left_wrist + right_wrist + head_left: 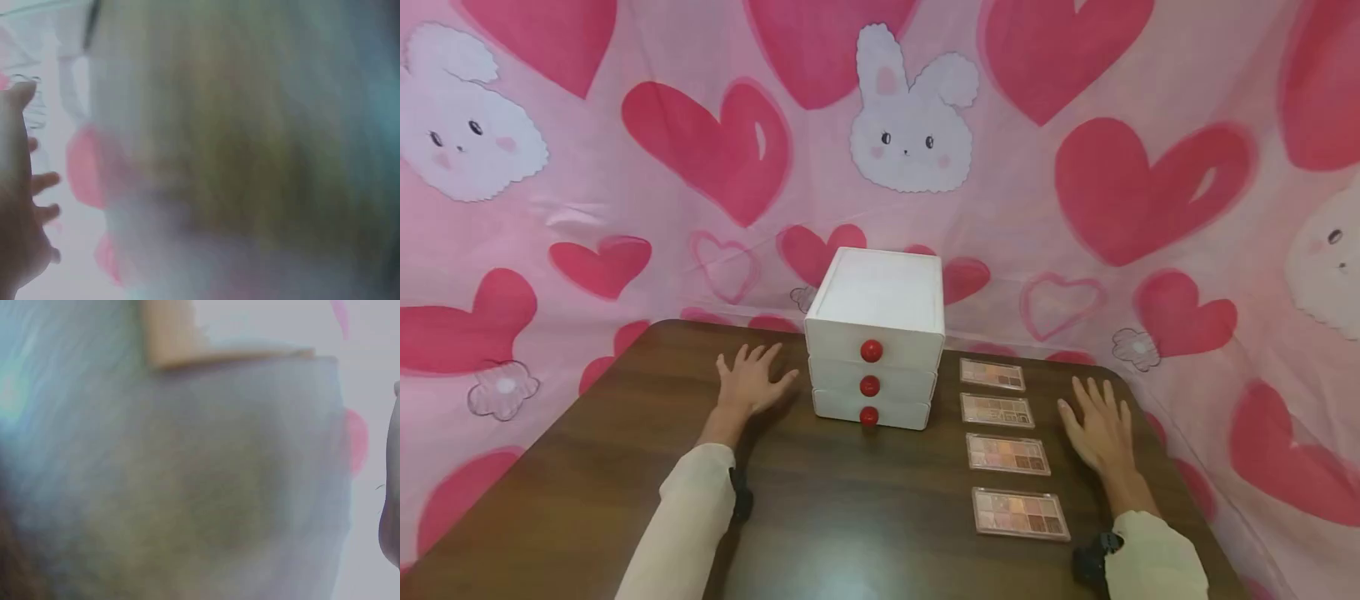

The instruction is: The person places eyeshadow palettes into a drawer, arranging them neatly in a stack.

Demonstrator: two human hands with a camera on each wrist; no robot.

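Left hand point(748, 383): fingers straight and spread apart, at the tabletop point(820, 500); whether the palm touches it I cannot tell.
Drawer unit point(880, 287): white, three-tiered, with red knobs point(871, 351) down its front; just right of the left thumb, a gap between.
Right hand point(1101, 429): fingers straight, slightly parted, at the tabletop's right side; contact with the wood is unclear.
Palettes point(1008, 455): four, flat in a column between drawer unit and right hand, apart from both; the middle two lie nearest the right thumb.
Sleeves point(677, 525): both cut off by the head view's lower edge.
Left wrist view: mostly brownish blur; the hand is cropped at the left edge.
Right wrist view: only a sliver of hand; a tan-edged shape point(172, 337) is too blurred to identify.
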